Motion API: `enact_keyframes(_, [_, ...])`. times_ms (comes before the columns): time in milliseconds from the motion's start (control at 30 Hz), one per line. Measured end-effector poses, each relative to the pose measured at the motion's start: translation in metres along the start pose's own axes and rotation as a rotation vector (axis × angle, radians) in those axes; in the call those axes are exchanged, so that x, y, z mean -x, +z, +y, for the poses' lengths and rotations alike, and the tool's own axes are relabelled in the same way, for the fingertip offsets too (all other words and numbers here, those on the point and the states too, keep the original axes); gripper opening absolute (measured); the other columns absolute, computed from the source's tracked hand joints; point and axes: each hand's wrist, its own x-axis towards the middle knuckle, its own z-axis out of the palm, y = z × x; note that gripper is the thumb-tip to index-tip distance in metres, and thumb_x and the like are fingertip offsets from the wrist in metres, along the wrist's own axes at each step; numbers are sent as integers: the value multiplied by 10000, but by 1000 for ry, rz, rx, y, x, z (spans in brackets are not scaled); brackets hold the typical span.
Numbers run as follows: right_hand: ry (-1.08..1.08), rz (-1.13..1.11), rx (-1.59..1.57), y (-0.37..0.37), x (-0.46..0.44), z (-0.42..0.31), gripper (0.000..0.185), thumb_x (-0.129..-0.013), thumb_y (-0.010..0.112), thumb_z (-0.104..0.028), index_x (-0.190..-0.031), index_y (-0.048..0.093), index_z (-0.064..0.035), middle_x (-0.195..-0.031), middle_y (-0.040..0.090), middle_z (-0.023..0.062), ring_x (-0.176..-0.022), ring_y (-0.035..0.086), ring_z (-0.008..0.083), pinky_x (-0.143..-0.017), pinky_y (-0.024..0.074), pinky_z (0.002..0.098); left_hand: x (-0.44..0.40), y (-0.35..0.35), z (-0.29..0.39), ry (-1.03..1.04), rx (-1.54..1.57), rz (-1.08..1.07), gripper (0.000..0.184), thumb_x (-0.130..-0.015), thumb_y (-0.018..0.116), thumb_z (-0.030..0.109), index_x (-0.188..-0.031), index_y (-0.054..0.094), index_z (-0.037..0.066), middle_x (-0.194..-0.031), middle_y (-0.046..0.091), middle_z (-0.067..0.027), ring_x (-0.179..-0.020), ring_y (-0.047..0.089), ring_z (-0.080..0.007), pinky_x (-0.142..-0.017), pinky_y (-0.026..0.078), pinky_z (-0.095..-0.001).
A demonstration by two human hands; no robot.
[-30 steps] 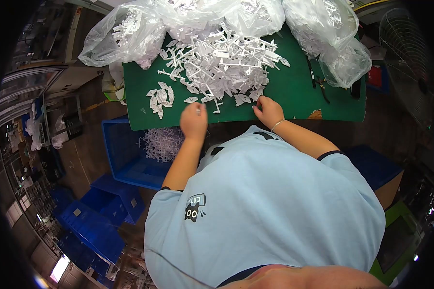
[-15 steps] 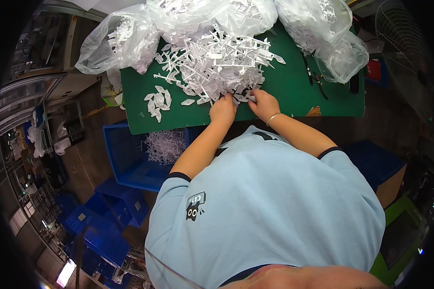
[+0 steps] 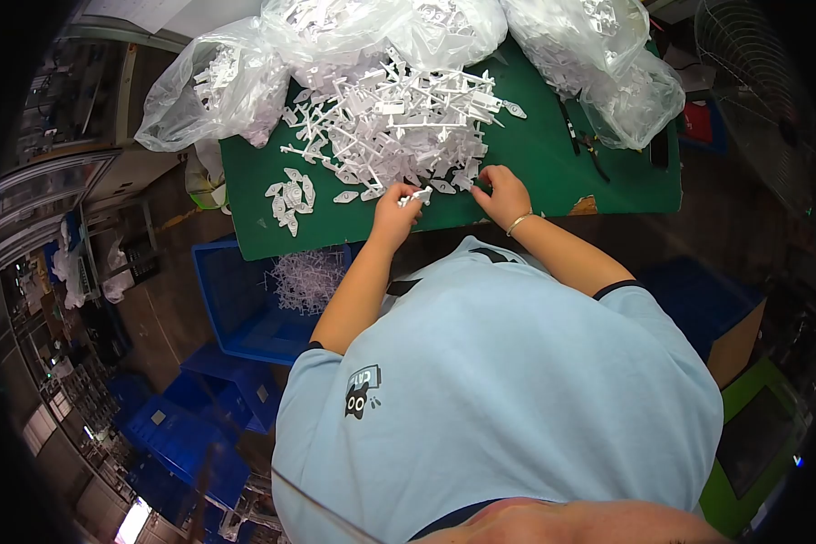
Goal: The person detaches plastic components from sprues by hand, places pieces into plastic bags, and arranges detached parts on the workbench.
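Observation:
My left hand (image 3: 396,216) is closed on a small white plastic piece (image 3: 415,197) near the front edge of the green table top (image 3: 553,181). My right hand (image 3: 506,195) rests at the front right of a heap of white plastic parts (image 3: 408,118). Its thumb and forefinger are bent toward white parts at the heap's edge, and whether they grip one is too small to tell. Left of the heap lies a small group of diamond-shaped white pieces (image 3: 292,199). One loose diamond piece (image 3: 345,197) lies between that group and my left hand.
Clear bags of white parts (image 3: 213,86) line the table's back. A pair of cutters (image 3: 596,161) and a dark phone-like object (image 3: 659,150) lie at the right. Below the table's left front stands a blue bin (image 3: 245,335) holding thin white scraps (image 3: 308,279).
My left hand moved right to the heap's front edge, then slightly back left with a white piece now visible in it. My right hand stays near the heap. The whole view has shifted slightly.

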Motion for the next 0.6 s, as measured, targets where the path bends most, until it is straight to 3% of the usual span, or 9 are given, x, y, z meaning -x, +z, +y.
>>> enact_keyframes(33, [-29, 18, 20, 3, -1, -1, 209, -762, 695, -190, -899, 588, -74, -840, 611, 105, -745, 616, 312, -669, 500, 413, 4, -4, 1, -52, 306, -64, 159, -846, 617, 120, -983, 559, 65, -896, 629, -38, -705, 580, -103, -593, 483, -260])
enact_keyframes(100, [-5, -21, 28, 8, -4, -5, 218, -757, 701, -192, -896, 585, -69, -843, 616, 110, -757, 618, 320, -676, 501, 418, 7, -14, -8, -101, 430, -142, 205, -850, 607, 91, -1051, 569, 77, -974, 621, -43, -730, 588, -107, -598, 488, -249])
enact_keyframes(267, [168, -141, -50, 20, -8, -1, 250, -743, 719, -209, -883, 577, -59, -837, 625, 120, -784, 625, 323, -691, 501, 419, 17, -21, -14, -155, 974, -371, 324, -836, 615, 96, -1160, 596, 91, -976, 619, -61, -839, 605, -190, -642, 545, -321])
enact_keyframes(367, [252, -166, -94, 12, -6, -7, 254, -739, 722, -213, -869, 570, -57, -832, 632, 118, -805, 627, 320, -705, 501, 418, 17, -21, -27, -153, 1196, -392, 333, -840, 619, 140, -1170, 604, 103, -1031, 623, -83, -906, 620, -248, -674, 573, -373])
enact_keyframes(600, [149, -98, 25, 20, -6, -19, 268, -740, 726, -205, -899, 564, -62, -849, 644, 112, -812, 633, 306, -700, 498, 419, 14, -11, -34, -221, 1296, -498, 213, -855, 618, 186, -1049, 596, 100, -1100, 634, -122, -987, 643, -296, -740, 594, -451])
